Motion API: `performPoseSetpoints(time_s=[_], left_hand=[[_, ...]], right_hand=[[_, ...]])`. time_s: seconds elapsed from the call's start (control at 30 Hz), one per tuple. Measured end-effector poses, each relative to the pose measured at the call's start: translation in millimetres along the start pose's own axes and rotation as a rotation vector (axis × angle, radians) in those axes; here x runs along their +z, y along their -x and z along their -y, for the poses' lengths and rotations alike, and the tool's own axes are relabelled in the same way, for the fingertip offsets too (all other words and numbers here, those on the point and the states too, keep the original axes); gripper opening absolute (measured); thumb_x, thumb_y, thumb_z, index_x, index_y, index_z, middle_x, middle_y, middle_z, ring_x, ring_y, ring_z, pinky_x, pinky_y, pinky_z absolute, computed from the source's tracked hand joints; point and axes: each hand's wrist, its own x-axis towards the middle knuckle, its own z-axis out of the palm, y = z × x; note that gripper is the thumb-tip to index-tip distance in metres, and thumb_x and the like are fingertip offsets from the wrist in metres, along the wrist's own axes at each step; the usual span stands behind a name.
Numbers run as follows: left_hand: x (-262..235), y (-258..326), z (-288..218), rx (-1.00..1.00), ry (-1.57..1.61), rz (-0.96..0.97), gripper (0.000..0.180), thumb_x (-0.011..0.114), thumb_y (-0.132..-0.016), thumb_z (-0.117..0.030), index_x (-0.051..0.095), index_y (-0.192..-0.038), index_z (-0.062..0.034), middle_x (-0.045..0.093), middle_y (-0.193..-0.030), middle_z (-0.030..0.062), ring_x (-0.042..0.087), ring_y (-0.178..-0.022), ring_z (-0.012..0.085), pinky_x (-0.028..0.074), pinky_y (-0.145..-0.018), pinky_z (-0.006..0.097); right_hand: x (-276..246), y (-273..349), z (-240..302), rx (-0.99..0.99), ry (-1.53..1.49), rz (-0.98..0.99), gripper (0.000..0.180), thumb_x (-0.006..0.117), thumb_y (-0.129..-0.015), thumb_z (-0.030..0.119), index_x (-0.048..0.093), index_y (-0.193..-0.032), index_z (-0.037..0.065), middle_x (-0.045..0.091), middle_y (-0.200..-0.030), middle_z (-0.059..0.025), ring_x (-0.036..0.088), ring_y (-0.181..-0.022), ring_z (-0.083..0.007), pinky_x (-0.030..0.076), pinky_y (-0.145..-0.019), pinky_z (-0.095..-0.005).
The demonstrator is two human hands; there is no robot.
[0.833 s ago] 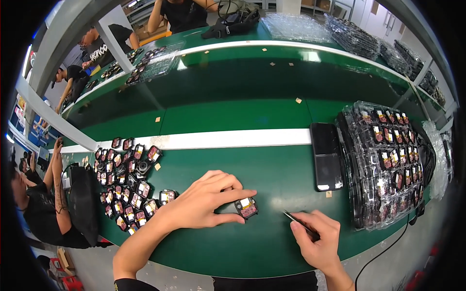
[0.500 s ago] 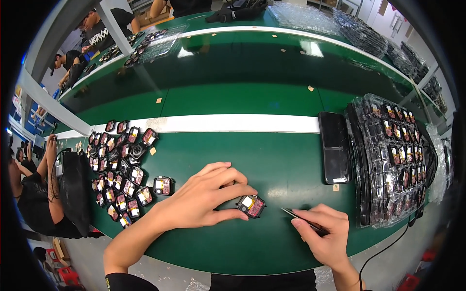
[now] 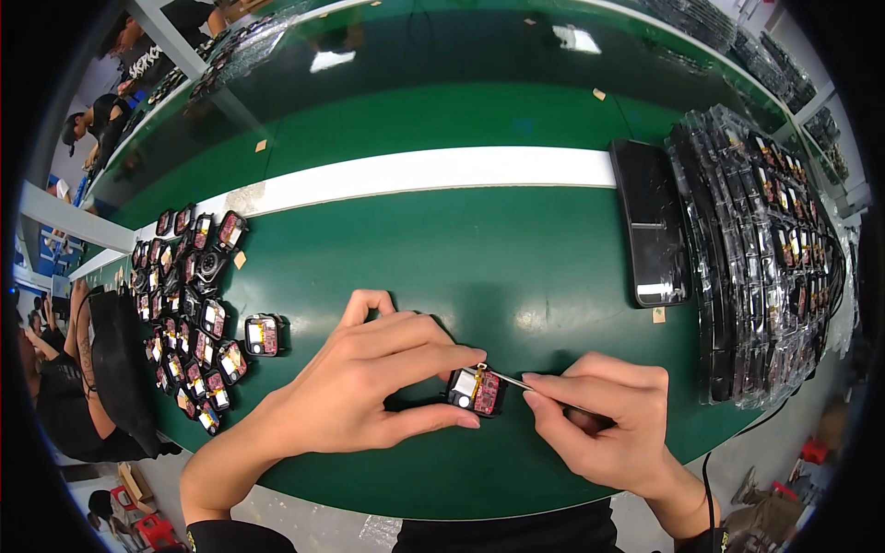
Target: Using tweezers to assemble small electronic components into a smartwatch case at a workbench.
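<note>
Steadying a small open unit (image 3: 479, 394) on the green tabletop (image 3: 415, 244) with the left hand (image 3: 373, 369), forefinger along the far edge, thumb by the near one; dark-cased, with a white block, yellow strip and reddish board facing up. Just right of that grip, clasping a thin metal tool (image 3: 509, 378) in the right hand (image 3: 604, 424), with its tip at the unit's far edge, close to the left forefinger; too fine to tell whether touching. By the look of it, at the step of delicate work on the exposed inside; calling next, probably, for a still left hold and a light, exact tip. Farther out, left of the grip, a lone similar unit (image 3: 265, 335), then a crowded cluster (image 3: 214, 318) of others. Right and beyond, a black rectangular object (image 3: 651, 207), then stacked clear trays (image 3: 733, 276) holding more.
</note>
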Motion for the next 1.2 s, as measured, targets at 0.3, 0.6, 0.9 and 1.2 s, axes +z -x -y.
performPoseSetpoints(time_s=[0.3, 0.6, 0.9, 1.2], left_hand=[[2, -1, 3, 0.003, -0.015, -0.020, 0.059, 0.102, -0.075, -0.037, 0.085, -0.124, -0.0098, 0.074, -0.093, -0.0025, 0.064, -0.083, 0.0152, 0.033, -0.086, 0.037], [-3, -4, -2, -0.013, -0.042, 0.002, 0.060, 0.102, -0.075, -0.037, 0.083, -0.125, -0.0088, 0.075, -0.090, -0.0020, 0.066, -0.080, 0.0154, 0.034, -0.086, 0.038], [-2, -4, 0, -0.016, -0.024, -0.014, 0.057, 0.102, -0.076, -0.038, 0.082, -0.121, -0.0095, 0.076, -0.089, -0.0019, 0.067, -0.079, 0.0157, 0.035, -0.088, 0.038], [-7, -7, 5, -0.011, 0.001, 0.052, 0.059, 0.102, -0.073, -0.042, 0.084, -0.121, -0.0116, 0.076, -0.091, -0.0021, 0.066, -0.080, 0.0156, 0.034, -0.087, 0.038]], right_hand=[[4, -4, -3, -0.061, 0.089, 0.038, 0.023, 0.086, -0.081, -0.005, 0.085, -0.103, 0.000, 0.064, -0.072, -0.0004, 0.053, -0.048, -0.0089, 0.037, -0.041, -0.0277], [5, -4, -1, -0.084, 0.120, 0.015, 0.026, 0.086, -0.079, -0.005, 0.084, -0.104, 0.000, 0.064, -0.074, -0.0010, 0.057, -0.050, -0.0123, 0.040, -0.043, -0.0283], [14, 2, -9, -0.244, 0.227, -0.102, 0.036, 0.089, -0.075, -0.005, 0.086, -0.110, 0.002, 0.060, -0.073, 0.0017, 0.054, -0.052, -0.0093, 0.040, -0.043, -0.0272], [10, 0, -6, -0.217, 0.242, -0.037, 0.030, 0.089, -0.078, -0.008, 0.087, -0.106, 0.001, 0.068, -0.077, -0.0006, 0.064, -0.054, -0.0108, 0.045, -0.045, -0.0260]])
